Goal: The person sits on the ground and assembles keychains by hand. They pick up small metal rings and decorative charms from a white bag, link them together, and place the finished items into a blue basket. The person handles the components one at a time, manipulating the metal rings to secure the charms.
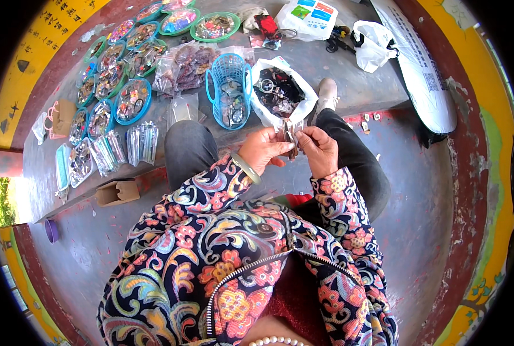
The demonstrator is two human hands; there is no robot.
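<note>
In front of my lap, both hands meet on a small, elongated brown and whitish item (290, 134) whose kind I cannot make out. My left hand (262, 151) is closed on its left side, thumb pressed along it. From the right, my right hand (320, 149) pinches it between thumb and fingers. Just beyond my hands lies an open white plastic bag (306, 92), filled with dark and shiny small pieces. To its left a blue plastic basket (213, 83) with handles holds several small items.
At the left, round green and blue baskets (149, 104) hold assorted trinkets, near bundled slim packets (141, 144) and clear bags (182, 69). A cardboard box (117, 192) sits lower left. White bags (373, 49) lie far right, beside a long silvery-white panel (418, 63).
</note>
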